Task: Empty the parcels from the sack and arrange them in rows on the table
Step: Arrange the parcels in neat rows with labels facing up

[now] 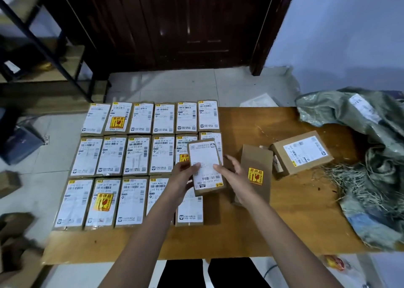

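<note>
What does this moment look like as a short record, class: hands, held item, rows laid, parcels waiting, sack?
left hand: grips held parcel's left edge
right hand: at its right edge, grip unclear
held parcel: label up, above the grid
rows laid: three on the wooden table; front row has its sixth place open
waiting: plain-side parcel, labelled parcel
sack: crumpled, table's right end
</note>
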